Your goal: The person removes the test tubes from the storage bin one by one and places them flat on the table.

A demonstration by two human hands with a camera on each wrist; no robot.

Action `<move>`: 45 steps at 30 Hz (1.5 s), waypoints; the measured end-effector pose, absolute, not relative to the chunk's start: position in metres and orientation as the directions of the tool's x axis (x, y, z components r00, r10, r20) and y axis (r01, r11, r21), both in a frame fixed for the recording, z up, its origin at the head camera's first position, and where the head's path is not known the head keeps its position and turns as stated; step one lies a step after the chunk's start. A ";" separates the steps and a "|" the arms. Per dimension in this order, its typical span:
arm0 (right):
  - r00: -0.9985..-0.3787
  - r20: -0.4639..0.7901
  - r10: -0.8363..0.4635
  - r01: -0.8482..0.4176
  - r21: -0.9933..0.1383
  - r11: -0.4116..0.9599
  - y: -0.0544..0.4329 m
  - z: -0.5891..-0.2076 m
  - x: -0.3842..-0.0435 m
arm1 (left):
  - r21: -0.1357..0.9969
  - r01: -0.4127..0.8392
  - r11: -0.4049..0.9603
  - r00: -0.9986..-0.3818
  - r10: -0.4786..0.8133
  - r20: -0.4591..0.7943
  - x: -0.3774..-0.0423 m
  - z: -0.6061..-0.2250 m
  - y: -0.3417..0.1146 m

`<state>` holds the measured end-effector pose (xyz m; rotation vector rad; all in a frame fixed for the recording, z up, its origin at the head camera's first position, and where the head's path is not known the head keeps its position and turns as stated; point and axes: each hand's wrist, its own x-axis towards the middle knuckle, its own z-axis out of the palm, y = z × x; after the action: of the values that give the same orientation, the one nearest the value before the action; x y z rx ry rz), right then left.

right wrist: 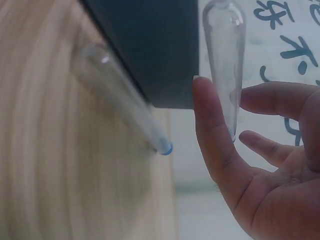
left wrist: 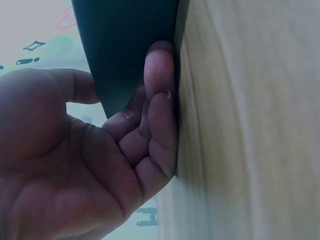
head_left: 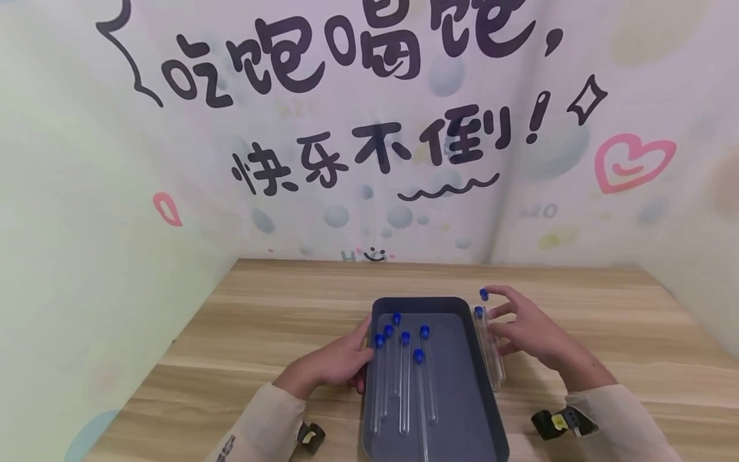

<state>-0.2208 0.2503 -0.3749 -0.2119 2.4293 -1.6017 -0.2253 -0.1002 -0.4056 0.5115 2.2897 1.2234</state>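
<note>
A capped test tube (right wrist: pixel 226 50) is pinched between the fingertips and thumb of my right hand (head_left: pixel 530 332), raised just beyond the right side of the grey tray (head_left: pixel 464 391). Its blue cap (head_left: pixel 484 294) shows near the fingertips in the head view. Below it, a second test tube (right wrist: pixel 117 102) lies on the table along the tray's outer wall. My left hand (head_left: pixel 340 359) grips the tray's left side. In the left wrist view the thumb sits at the rim and the curled fingers (left wrist: pixel 161 120) press low on the outer wall.
Inside the tray, several clear test tubes with blue caps (head_left: pixel 406 337) lie lengthwise, mostly towards the left. The wooden table (head_left: pixel 277 301) runs back to a printed cloth (head_left: pixel 369 218) with black writing. A pale wall (head_left: pixel 75 256) stands on the left.
</note>
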 end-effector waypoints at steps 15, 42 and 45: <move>-0.959 -0.177 -0.222 0.064 -0.897 0.438 0.262 -0.394 -0.230 | 0.843 0.087 0.530 -0.811 0.529 -0.250 -0.226 -0.406 -0.101; -0.953 -0.228 -0.198 0.113 -0.877 0.468 0.267 -0.405 -0.233 | 0.843 0.094 0.529 -0.805 0.538 -0.248 -0.226 -0.405 -0.101; -0.953 -0.237 -0.187 0.112 -0.854 0.509 0.267 -0.404 -0.234 | 0.844 0.097 0.528 -0.805 0.540 -0.245 -0.226 -0.404 -0.102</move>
<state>-0.2341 0.2674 -0.4039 -0.0632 2.4556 -1.4213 -0.2264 -0.1017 -0.4040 0.5177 2.2856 1.2188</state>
